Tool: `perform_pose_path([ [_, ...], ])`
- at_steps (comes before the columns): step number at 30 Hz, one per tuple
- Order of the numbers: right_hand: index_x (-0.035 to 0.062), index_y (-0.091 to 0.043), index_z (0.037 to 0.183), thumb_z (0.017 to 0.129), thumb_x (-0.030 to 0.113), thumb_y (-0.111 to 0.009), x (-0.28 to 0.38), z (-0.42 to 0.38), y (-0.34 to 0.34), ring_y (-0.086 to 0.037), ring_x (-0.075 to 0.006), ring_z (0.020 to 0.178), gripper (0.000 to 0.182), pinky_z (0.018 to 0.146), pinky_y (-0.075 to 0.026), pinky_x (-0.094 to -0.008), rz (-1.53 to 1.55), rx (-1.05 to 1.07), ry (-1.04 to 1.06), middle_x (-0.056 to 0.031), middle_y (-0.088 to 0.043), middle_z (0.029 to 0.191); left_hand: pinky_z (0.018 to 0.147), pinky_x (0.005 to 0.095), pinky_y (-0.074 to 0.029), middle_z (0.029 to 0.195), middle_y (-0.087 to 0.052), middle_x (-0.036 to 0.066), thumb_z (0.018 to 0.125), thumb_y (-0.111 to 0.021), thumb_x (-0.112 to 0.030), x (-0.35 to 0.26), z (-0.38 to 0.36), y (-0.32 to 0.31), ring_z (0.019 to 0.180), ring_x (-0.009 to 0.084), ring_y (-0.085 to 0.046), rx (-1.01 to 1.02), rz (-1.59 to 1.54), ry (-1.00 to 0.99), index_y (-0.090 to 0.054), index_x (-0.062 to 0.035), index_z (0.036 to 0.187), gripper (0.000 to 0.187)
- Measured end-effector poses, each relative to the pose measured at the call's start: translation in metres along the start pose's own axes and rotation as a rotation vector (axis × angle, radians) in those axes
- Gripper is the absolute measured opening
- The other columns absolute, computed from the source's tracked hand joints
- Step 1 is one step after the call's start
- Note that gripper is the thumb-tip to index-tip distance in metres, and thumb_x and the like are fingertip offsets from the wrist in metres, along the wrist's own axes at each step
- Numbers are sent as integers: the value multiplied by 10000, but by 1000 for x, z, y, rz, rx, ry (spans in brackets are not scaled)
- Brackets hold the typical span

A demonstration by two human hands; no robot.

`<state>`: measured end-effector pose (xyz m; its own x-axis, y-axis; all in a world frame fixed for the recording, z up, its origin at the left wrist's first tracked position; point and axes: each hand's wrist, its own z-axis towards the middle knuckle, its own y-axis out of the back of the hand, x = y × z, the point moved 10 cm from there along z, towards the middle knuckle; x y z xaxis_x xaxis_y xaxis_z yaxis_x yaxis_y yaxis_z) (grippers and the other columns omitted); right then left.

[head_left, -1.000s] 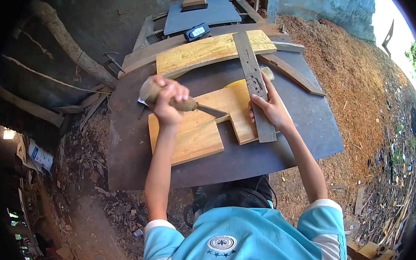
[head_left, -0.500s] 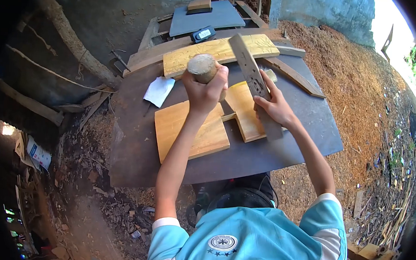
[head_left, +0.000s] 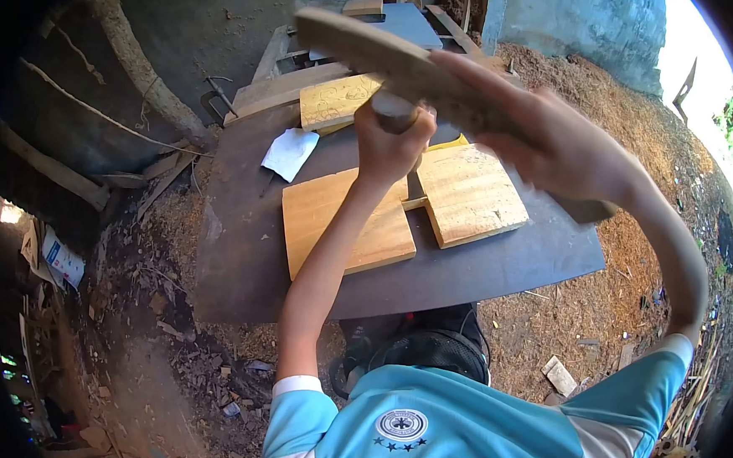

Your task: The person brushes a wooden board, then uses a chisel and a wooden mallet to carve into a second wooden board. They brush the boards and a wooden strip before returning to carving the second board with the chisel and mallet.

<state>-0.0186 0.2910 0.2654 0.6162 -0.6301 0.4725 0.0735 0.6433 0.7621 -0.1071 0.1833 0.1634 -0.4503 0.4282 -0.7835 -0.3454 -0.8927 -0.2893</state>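
My left hand is wrapped around the upright handle of a chisel, its pale round top showing above the fist. Below the fist, the chisel's lower part meets the gap between two smooth yellowish boards. The left board lies partly under my forearm; the right board has a rougher far edge, and a narrow wooden piece bridges them. High on the right, my right hand grips a long flat wooden bar, blurred and slanting across the view above the chisel top.
The boards lie on a dark tabletop. A carved yellow board lies behind, partly hidden by the bar. White paper rests at the left, and a clamp sits beyond it. Sawdust is heaped at the right.
My right hand has swung the wooden bar upward and toward the camera, uncovering the right board. My left hand has shifted slightly right with the chisel.
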Motion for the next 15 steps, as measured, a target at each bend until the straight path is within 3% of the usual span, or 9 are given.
perform_pose_path([
  [3,162,-299,1396,860,77,-509,12,3,2,-555,-122,529,582,490,-491,-261,-92,240,-129,-89,-590,733,430,210,-408,537,-538,4,728,-618,-25,9,-1,9,462,63,-518,8,58,-43,-536,-23,656,109],
  [4,155,-306,1390,862,79,-510,12,3,18,-556,-124,532,572,491,-491,-262,-66,197,-170,-86,-590,736,437,213,-411,539,-541,4,725,-623,-32,8,-1,9,460,63,-517,-16,66,-9,-541,-24,655,108],
  [8,129,-331,1364,867,86,-515,12,-4,104,-562,-131,544,532,494,-489,-267,63,-319,-121,-76,-587,745,452,220,-418,551,-549,3,723,-627,-39,7,3,7,471,60,-522,-4,62,16,-546,-22,653,109],
  [10,116,-343,1352,869,90,-518,9,-3,111,-565,-134,550,513,495,-487,-269,73,-422,-66,-71,-586,750,470,223,-424,564,-556,1,717,-631,-41,10,5,8,494,60,-530,4,113,-24,-554,-18,668,94],
  [15,84,-374,1319,876,99,-524,21,-5,-8,-572,-143,564,468,499,-485,-274,-67,77,-99,-58,-584,761,553,229,-450,627,-593,13,695,-641,-48,18,8,-8,587,75,-563,86,166,25,-579,-4,716,79],
])
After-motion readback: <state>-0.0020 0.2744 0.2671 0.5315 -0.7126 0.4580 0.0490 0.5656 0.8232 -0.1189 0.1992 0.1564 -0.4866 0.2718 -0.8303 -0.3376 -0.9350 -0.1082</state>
